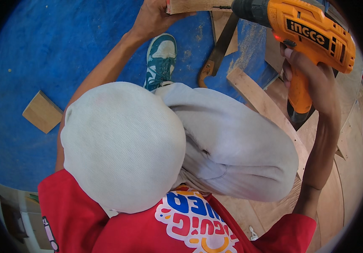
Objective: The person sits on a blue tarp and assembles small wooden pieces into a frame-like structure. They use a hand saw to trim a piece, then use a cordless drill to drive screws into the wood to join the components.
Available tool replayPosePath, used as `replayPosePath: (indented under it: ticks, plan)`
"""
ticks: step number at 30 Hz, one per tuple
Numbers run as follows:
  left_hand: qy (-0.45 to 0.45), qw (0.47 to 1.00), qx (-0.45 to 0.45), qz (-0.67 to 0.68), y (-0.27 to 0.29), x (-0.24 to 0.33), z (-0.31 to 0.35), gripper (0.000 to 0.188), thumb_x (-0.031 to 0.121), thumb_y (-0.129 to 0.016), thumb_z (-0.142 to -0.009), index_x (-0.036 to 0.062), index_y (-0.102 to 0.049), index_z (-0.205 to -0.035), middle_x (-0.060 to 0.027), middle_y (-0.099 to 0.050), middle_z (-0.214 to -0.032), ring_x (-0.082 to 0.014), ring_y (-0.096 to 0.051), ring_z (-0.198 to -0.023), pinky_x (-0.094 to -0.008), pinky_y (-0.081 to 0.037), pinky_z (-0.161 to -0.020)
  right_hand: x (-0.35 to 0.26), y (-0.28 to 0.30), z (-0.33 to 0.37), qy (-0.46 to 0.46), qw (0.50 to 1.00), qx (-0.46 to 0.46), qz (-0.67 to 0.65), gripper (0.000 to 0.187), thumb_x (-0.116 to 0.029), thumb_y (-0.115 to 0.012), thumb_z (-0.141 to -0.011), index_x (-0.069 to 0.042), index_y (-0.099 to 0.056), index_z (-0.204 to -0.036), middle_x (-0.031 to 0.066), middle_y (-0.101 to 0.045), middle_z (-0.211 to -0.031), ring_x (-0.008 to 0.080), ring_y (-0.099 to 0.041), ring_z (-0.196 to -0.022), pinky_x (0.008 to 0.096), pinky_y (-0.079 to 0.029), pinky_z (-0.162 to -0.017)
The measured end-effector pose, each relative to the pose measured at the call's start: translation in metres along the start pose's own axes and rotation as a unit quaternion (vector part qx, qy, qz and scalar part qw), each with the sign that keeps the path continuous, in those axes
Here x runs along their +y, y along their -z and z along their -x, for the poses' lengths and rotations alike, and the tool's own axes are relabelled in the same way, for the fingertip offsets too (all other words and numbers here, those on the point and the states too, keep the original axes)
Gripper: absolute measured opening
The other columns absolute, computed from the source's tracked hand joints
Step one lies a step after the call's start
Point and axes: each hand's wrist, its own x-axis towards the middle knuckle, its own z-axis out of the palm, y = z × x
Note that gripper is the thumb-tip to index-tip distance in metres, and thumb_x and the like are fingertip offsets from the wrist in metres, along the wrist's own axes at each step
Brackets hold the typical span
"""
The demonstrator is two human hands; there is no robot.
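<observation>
My right hand (316, 78) grips the handle of an orange cordless drill (312, 29) at the upper right, index finger by the trigger. A small red light glows near the trigger. The thin drill bit (222, 7) points left and meets the right end of a wooden piece (196, 5) at the top edge. My left hand (154, 17) is closed round the left end of this wood, which is partly cut off by the frame. How deep the bit sits in the wood, I cannot tell.
A handsaw (221, 48) with a wooden handle lies below the drill, partly over a board, with sawdust (247, 46) beside it. Planks (266, 101) and plywood lie at the right. A wood block (43, 111) rests left on the blue floor sheet (63, 55). My knees fill the middle.
</observation>
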Motion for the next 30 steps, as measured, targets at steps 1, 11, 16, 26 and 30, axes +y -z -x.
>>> replayPosePath:
  ticks: [1, 11, 16, 26, 30]
  plan:
    - [0.001, 1.0, -0.005, -0.004, 0.0, 0.0, 0.0, 0.017, 0.008, -0.082, -0.087, 0.0056, -0.078, -0.104, -0.0104, -0.078, -0.09, -0.015, -0.072, -0.078, -0.0315, -0.056, -0.071, 0.001, 0.0, 0.0, 0.001, 1.0, -0.003, -0.002, 0.035, -0.038, -0.071, -0.09, -0.004, -0.07, -0.096, 0.0026, -0.063, -0.068, 0.0117, -0.063, -0.058, 0.0276, -0.053, -0.058]
    - [0.06, 0.996, -0.017, 0.065, -0.006, -0.02, 0.004, 0.015, 0.001, -0.079, -0.09, 0.0018, -0.079, -0.105, -0.0011, -0.079, -0.101, -0.008, -0.069, -0.09, -0.0289, -0.057, -0.083, -0.017, -0.01, 0.004, 0.035, 0.999, 0.018, -0.005, 0.032, -0.029, -0.068, -0.095, 0.001, -0.067, -0.106, 0.0053, -0.065, -0.073, 0.0143, -0.063, -0.059, 0.0296, -0.055, -0.058]
    - [0.027, 0.997, -0.031, 0.072, -0.003, -0.02, 0.001, 0.016, 0.004, -0.079, -0.092, 0.002, -0.079, -0.108, -0.0009, -0.078, -0.102, -0.0073, -0.067, -0.092, -0.028, -0.055, -0.084, -0.018, -0.014, 0.006, 0.023, 0.999, 0.026, -0.033, 0.03, -0.025, -0.067, -0.093, 0.002, -0.065, -0.105, 0.006, -0.064, -0.072, 0.0149, -0.063, -0.059, 0.0303, -0.055, -0.058]
    - [0.065, 0.995, -0.024, 0.069, -0.004, -0.006, -0.001, 0.017, 0.006, -0.078, -0.093, 0.0027, -0.079, -0.11, -0.0001, -0.078, -0.101, -0.007, -0.067, -0.092, -0.0271, -0.055, -0.082, -0.027, -0.018, 0.003, 0.023, 0.998, 0.028, -0.046, 0.025, -0.016, -0.066, -0.091, 0.004, -0.063, -0.105, 0.0073, -0.062, -0.071, 0.0163, -0.063, -0.059, 0.0317, -0.055, -0.057]
    - [0.066, 0.996, -0.023, 0.05, -0.004, -0.004, -0.001, 0.018, 0.006, -0.078, -0.093, 0.0028, -0.079, -0.111, -0.0005, -0.079, -0.102, -0.0074, -0.067, -0.092, -0.0273, -0.056, -0.083, -0.041, -0.014, 0.003, -0.056, 0.995, 0.02, -0.084, 0.026, -0.015, -0.067, -0.09, 0.004, -0.063, -0.106, 0.0076, -0.062, -0.071, 0.0164, -0.063, -0.059, 0.0317, -0.055, -0.056]
